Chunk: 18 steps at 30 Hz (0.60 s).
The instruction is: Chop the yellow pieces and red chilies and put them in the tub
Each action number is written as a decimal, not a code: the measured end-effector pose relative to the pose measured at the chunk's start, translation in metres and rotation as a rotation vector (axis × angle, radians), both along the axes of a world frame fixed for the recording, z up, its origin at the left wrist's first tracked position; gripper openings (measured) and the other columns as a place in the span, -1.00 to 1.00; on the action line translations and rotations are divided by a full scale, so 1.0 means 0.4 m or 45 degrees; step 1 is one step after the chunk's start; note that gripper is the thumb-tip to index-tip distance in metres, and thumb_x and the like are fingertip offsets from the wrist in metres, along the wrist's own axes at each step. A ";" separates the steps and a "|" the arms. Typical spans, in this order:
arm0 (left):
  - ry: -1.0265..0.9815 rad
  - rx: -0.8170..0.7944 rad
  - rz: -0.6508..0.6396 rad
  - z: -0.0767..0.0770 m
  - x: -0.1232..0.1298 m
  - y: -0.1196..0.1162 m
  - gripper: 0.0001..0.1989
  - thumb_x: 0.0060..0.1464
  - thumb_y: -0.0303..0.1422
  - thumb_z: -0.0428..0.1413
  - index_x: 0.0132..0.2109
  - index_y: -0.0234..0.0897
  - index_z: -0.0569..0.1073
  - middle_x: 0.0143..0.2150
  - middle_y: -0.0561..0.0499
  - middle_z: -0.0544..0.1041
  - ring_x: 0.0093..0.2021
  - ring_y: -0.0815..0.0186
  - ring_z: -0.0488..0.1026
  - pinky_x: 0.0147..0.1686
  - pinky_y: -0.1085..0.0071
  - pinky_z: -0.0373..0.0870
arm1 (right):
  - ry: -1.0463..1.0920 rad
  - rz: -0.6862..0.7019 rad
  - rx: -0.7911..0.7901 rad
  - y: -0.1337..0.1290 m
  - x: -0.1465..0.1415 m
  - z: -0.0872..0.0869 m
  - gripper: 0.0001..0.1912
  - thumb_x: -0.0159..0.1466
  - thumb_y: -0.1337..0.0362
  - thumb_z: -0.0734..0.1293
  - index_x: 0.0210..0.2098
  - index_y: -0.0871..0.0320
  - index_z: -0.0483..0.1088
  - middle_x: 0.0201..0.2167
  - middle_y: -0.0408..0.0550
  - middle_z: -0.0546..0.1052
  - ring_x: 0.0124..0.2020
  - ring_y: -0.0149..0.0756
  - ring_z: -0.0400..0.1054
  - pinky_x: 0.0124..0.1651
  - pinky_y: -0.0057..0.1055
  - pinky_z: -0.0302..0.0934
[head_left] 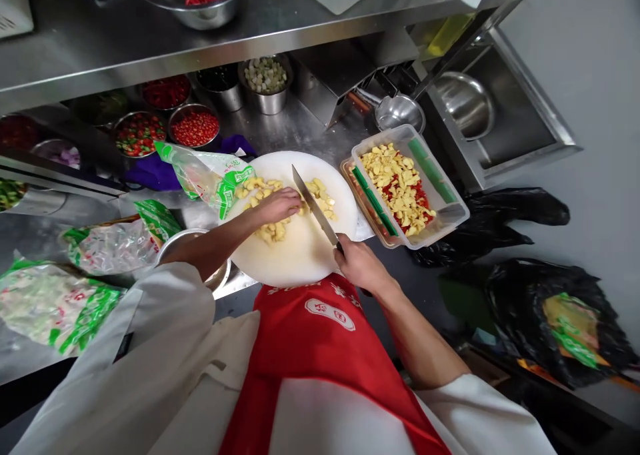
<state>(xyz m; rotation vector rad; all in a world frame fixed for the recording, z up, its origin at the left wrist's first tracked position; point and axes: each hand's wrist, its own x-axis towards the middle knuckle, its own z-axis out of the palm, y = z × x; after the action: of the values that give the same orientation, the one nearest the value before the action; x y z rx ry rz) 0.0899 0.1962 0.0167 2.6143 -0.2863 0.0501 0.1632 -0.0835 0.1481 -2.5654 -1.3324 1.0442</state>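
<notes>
My right hand [363,265] grips the dark handle of a kitchen knife [316,208]. The blade slants up and to the left across a round white cutting board [295,258]. Just left of the blade, my left hand [280,205] has its fingers bent down and closed over pale yellow vegetable pieces, partly hidden under the fingertips. More yellow pieces [273,231] lie around that hand, and cut yellow pieces [324,195] lie on the blade's far side. Against the board's left edge leans a clear and green plastic bag [213,175].
To the right stands a clear plastic tub [457,218] of yellow pieces over red ones. Bowls of chopped red peppers [194,128] line the back, beneath a steel shelf [200,61]. A metal bowl [220,280] sits under my left forearm. Green-printed bags [60,301] lie left.
</notes>
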 end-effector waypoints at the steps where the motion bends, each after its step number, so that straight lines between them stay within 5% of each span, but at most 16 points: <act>1: -0.011 -0.006 -0.011 -0.003 0.004 0.004 -0.75 0.32 -0.29 -0.03 -0.15 -0.26 0.53 -0.15 -0.11 0.50 -0.05 0.18 0.40 0.01 0.27 0.30 | -0.009 0.010 -0.018 -0.005 -0.006 0.011 -0.73 0.41 0.25 0.12 0.03 0.21 0.30 -0.22 0.16 0.61 -0.23 -0.11 0.50 -0.29 -0.37 0.00; 4: -0.053 -0.026 -0.034 -0.012 0.013 0.010 -0.76 0.31 -0.29 -0.01 -0.15 -0.26 0.53 -0.18 -0.11 0.50 -0.09 0.19 0.40 -0.01 0.27 0.29 | -0.016 0.031 -0.035 -0.007 -0.026 0.017 -0.74 0.41 0.26 0.12 0.01 0.21 0.30 -0.22 0.15 0.61 -0.23 -0.11 0.49 -0.28 -0.36 -0.01; 11: -0.118 -0.042 -0.022 -0.012 0.009 0.000 -0.83 0.27 -0.36 0.03 -0.25 -0.27 0.49 -0.23 -0.09 0.48 -0.15 0.20 0.39 -0.07 0.29 0.30 | -0.025 -0.074 -0.048 0.041 -0.037 -0.051 -0.74 0.43 0.27 0.10 0.01 0.20 0.30 -0.22 0.13 0.61 -0.22 -0.14 0.49 -0.27 -0.38 0.02; 18: -0.230 -0.070 -0.005 -0.027 0.005 -0.012 -0.79 0.28 -0.37 0.01 -0.33 -0.26 0.44 -0.30 -0.06 0.47 -0.18 0.21 0.37 -0.11 0.31 0.28 | -0.034 -0.096 -0.065 0.044 -0.025 -0.056 -0.78 0.41 0.27 0.12 -0.03 0.18 0.29 -0.24 0.11 0.61 -0.22 -0.17 0.48 -0.26 -0.41 0.04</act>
<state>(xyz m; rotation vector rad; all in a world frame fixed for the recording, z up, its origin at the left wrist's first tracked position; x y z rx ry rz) 0.0917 0.1915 0.0059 2.5578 -0.3480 0.2895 0.1531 -0.0659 0.1255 -2.6527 -1.2193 1.0482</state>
